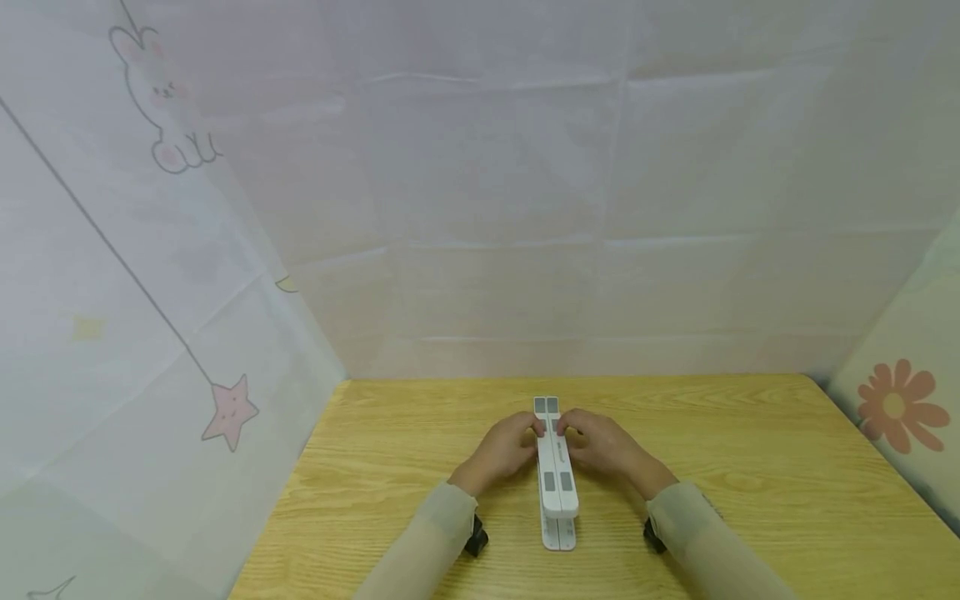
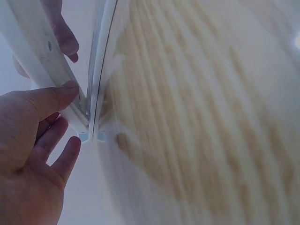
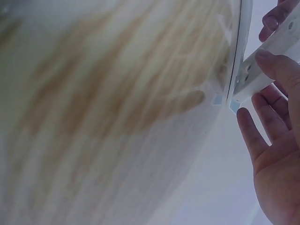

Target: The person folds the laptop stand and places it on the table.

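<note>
A white folding laptop stand (image 1: 552, 460) with grey pads lies lengthwise on the table in the head view. Its upper part is raised at the near end, leaving a gap above the lower part (image 1: 558, 536). From the left side my left hand (image 1: 504, 447) grips the upper part, its thumb on the inner face in the left wrist view. My right hand (image 1: 602, 443) pinches the same part from the right. In the right wrist view the right thumb (image 3: 276, 65) presses the bar (image 3: 267, 70) near the hinged end, with some fingers extended below it.
The wood-grain table (image 1: 390, 433) reaches back to a pale hanging cloth (image 1: 487, 292). Printed cloth also stands at the left, with a pink star (image 1: 230, 412), and at the right, with an orange flower (image 1: 894, 406). Black straps (image 1: 476, 536) show at both wrists.
</note>
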`<state>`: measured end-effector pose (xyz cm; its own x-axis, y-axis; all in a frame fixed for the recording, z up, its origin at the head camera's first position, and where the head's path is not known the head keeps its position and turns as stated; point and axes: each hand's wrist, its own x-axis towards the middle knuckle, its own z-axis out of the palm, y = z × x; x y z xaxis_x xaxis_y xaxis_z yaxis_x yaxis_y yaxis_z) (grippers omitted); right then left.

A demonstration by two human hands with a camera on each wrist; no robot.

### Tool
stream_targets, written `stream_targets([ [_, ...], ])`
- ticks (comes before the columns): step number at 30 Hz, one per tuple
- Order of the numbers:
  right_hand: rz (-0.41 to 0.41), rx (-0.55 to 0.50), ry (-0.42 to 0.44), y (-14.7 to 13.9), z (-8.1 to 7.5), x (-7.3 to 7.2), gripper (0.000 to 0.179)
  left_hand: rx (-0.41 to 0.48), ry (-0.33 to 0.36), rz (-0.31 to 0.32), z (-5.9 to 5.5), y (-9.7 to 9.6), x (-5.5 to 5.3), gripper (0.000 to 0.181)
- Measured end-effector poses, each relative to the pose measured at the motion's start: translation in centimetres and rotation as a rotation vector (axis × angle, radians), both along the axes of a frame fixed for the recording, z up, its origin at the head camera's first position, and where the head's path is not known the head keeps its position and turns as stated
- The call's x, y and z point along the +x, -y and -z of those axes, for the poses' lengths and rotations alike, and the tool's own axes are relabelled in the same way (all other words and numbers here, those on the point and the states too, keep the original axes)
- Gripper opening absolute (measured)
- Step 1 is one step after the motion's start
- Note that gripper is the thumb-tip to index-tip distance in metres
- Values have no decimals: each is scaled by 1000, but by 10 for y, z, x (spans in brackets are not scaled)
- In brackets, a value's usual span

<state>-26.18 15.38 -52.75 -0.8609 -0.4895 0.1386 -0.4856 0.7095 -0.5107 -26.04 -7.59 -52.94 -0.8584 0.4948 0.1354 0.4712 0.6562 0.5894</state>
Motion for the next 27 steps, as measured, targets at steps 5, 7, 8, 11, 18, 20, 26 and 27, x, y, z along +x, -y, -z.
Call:
stream_targets([
  [5,-9,-1,-20,-1,2,0,22,42,45,10,1,1,-1,21],
  [7,-15,6,-28,-1,3,0,22,49,58,15,1,1,-1,20],
  [8,-16,8,-29,-1,3,0,22,47,62,16,0,2,-1,20],
  [11,-27,13,-29,-1,4,0,22,22,59,18,0,1,-2,20],
  [18,-41,32,-44,0,2,0,22,-32,46,20,0,-1,-5,22],
  [20,-39,50,-43,0,2,0,22,-42,43,24,0,-2,-5,23],
  [26,-54,79,-79,0,3,1,21,-30,70,22,-1,-5,-5,26],
  [27,-59,81,-90,0,3,2,21,-31,68,23,0,-6,-5,27],
])
